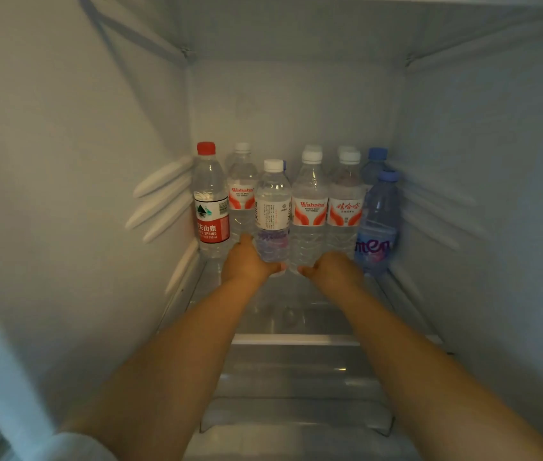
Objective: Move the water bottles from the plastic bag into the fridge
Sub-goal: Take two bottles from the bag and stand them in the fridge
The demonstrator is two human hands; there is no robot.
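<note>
Fingers of left hand (246, 261) wrapped round base of white-capped bottle (273, 211), thumb tip showing at front; closed on it. Fingers of right hand (331, 269) curled round foot of Wahaha bottle (310, 207) — grip looks closed, though fingertips hidden behind the plastic, so contact only probable.

Both bottles upright on glass shelf (293, 314) inside fridge (64, 161), in front row. Red-capped bottle (211, 201) at far left against wall; blue bottle (378, 227) at far right; more bottles behind, partly hidden. Plastic bag not in view.

Handling: full, so fairly heavy for size. Thin ribbed walls — give under squeeze, hence low hold near stiffer base sound enough for sliding; mid-body at label better for lifting. Smooth plastic, possibly slick if cold or damp. Tall and narrow, packed touching; push from low down risks little, push near cap could topple neighbours.

Judged stage: placing, nudging pair back into row. Front of shelf free for further bottles.
</note>
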